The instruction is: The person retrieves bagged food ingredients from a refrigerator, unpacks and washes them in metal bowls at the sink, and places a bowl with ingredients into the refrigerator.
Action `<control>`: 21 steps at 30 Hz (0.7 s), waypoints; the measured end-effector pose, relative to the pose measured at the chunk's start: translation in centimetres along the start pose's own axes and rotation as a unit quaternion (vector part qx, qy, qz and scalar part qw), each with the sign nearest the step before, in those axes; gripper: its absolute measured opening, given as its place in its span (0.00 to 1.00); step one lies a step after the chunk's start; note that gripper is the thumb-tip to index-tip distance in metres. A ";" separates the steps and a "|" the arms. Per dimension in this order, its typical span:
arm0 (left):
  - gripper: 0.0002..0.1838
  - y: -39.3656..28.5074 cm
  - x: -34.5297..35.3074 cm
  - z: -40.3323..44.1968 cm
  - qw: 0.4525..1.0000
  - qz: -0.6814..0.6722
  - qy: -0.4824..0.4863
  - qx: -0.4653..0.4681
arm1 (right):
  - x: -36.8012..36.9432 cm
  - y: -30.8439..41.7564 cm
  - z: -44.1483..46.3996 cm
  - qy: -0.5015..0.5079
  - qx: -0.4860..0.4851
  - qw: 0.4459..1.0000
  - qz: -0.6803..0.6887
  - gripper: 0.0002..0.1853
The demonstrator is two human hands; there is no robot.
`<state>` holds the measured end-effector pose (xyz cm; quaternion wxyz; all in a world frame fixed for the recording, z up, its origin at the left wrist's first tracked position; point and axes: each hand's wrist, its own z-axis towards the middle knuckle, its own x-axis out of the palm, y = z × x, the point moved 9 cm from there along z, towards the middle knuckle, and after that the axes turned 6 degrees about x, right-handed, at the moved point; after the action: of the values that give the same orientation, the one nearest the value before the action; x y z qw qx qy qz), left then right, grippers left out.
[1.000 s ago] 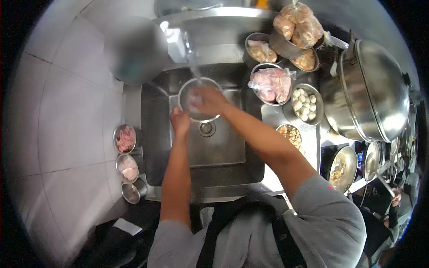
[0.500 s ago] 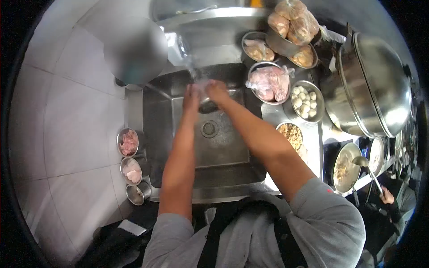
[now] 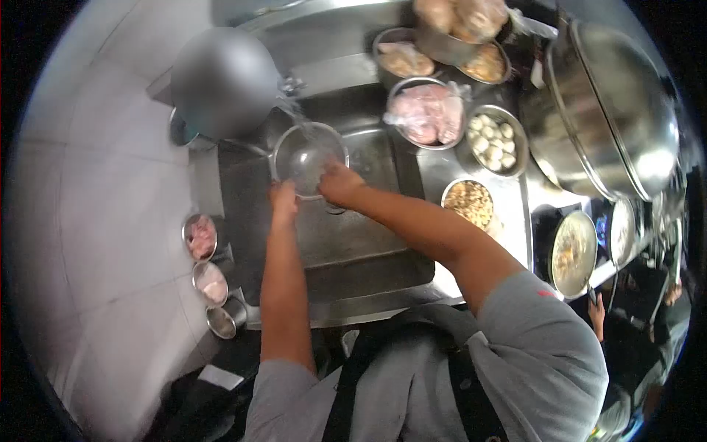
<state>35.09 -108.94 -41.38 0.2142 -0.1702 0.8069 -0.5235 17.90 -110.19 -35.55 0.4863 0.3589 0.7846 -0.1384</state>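
Observation:
A round, shiny bowl (image 3: 298, 147) is tilted over the sink (image 3: 353, 243), under water running from the tap (image 3: 292, 82). My left hand (image 3: 284, 199) grips the bowl's near left rim, with its fingers closed. At the near right rim, my right hand (image 3: 340, 183) is curled over the edge, its fingertips reaching inside and partly blurred. Some water shows inside the bowl; whether anything else lies there I cannot make out.
Right of the sink stand bowls of bagged pink meat (image 3: 427, 114), white balls (image 3: 492, 144) and chopped brown pieces (image 3: 468, 204). Beyond are a large steel pot (image 3: 604, 110) and a pan (image 3: 574, 254). Small meat bowls (image 3: 200, 237) line the left edge. Another person's hand (image 3: 597, 317) is near the pan.
The bowl now shows clearly between my hands, which have moved apart and nearer to me. The view has shifted slightly. The ladle over the pan is gone from there.

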 end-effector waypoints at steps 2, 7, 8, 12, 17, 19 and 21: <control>0.21 -0.4 0.9 -2.8 0.982 -0.070 0.058 -0.164 | -4.5 -0.1 -3.5 -0.209 0.007 0.973 -0.095 0.13; 0.24 -6.6 6.0 -5.0 0.978 -0.141 0.086 -0.128 | -8.2 -4.8 -3.5 -0.259 0.010 0.941 0.218 0.09; 0.27 -8.1 5.8 -4.7 0.988 -0.134 0.043 -0.065 | -8.3 -5.4 -3.4 -0.240 0.019 0.926 0.289 0.09; 0.30 -8.6 5.9 -3.3 0.992 -0.034 0.055 0.110 | -7.0 -5.9 -5.1 -0.235 0.042 0.893 0.381 0.13; 0.34 -4.4 4.2 -6.3 0.976 -0.175 0.084 -0.100 | -3.2 -6.6 -9.5 -0.140 0.185 0.717 0.657 0.26; 0.32 -0.8 0.6 -4.8 0.988 -0.069 0.037 -0.132 | 1.4 -5.0 -10.6 -0.025 0.206 0.513 0.833 0.33; 0.29 -2.2 -1.1 -6.5 0.991 -0.002 0.005 -0.130 | 3.2 -3.5 -13.6 0.035 0.201 0.367 0.908 0.31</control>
<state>32.70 -104.22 -36.81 0.1854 -0.1959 0.8688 -0.4152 5.61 -103.58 -32.08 0.2043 0.9463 -0.0486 0.2457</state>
